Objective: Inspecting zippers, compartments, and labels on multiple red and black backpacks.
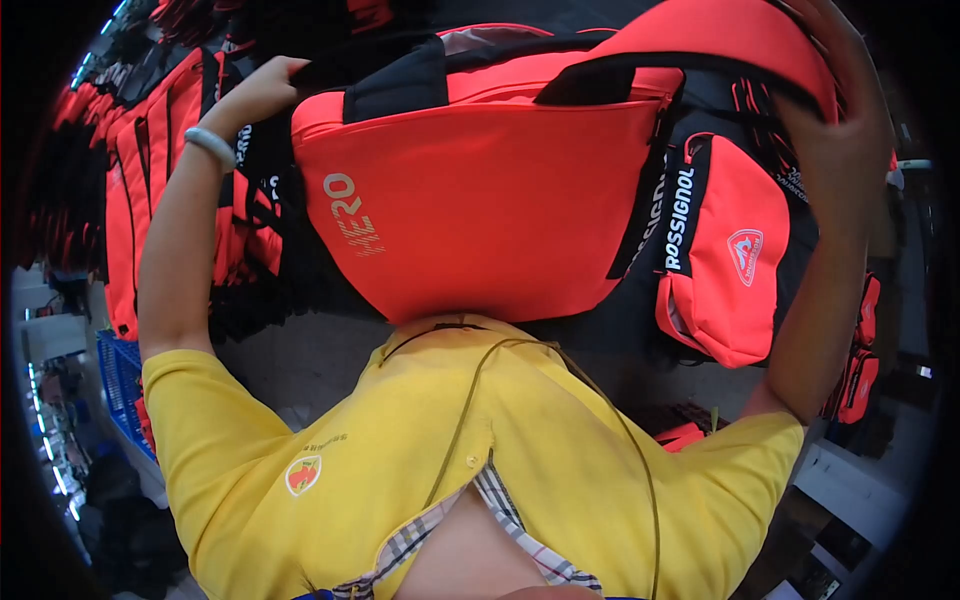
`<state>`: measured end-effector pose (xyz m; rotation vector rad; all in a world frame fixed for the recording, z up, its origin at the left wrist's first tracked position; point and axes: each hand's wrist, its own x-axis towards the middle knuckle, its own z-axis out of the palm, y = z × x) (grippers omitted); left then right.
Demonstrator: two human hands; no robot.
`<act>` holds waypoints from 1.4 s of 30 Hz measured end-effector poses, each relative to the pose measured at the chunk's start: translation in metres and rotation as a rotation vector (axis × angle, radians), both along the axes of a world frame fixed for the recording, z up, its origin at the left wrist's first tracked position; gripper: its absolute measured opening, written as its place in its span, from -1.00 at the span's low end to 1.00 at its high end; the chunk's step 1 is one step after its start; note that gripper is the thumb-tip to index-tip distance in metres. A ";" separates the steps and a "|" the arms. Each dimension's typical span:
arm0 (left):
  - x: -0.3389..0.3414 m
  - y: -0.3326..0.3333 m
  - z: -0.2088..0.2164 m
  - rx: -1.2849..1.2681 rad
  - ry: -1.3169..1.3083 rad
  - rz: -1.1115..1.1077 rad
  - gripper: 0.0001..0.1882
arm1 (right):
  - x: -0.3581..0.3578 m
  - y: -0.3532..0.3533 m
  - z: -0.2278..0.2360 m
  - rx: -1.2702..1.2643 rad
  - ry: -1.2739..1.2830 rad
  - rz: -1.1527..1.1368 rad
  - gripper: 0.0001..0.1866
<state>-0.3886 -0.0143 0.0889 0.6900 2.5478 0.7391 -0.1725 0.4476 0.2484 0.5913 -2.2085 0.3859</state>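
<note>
A large red bag (pixel 480 210) with black trim and black straps lies in front of my body, its near edge against my yellow shirt. My left hand (pixel 262 95) is at its far left corner, closed on the black edge; most of the fingertips are hidden. On the far right, my right hand (pixel 835 135) grips a wide red band (pixel 715 35) with a black underside, raised in an arc over the bag. The right hand is slightly blurred. Just right of the bag is a smaller red and black pouch (pixel 735 260).
Several red and black bags (pixel 150 170) are piled on the left. A blue plastic crate (pixel 122 380) is below them. More small red pouches (pixel 858 385) lie at the right. Dark fabric (pixel 600 325) spreads beneath the large bag.
</note>
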 end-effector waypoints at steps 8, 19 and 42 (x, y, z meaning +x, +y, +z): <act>-0.029 0.003 0.082 -0.504 1.019 0.322 -0.63 | -0.045 0.148 -0.067 0.127 -0.989 -0.375 -0.52; 0.239 0.088 -0.112 0.545 -0.708 0.529 0.11 | 0.124 -0.025 -0.357 -2.025 -1.493 0.305 -0.58; 0.434 -0.151 -0.225 -0.112 0.287 0.847 -0.63 | 0.336 -0.016 -0.416 -0.953 -0.828 -0.733 -0.59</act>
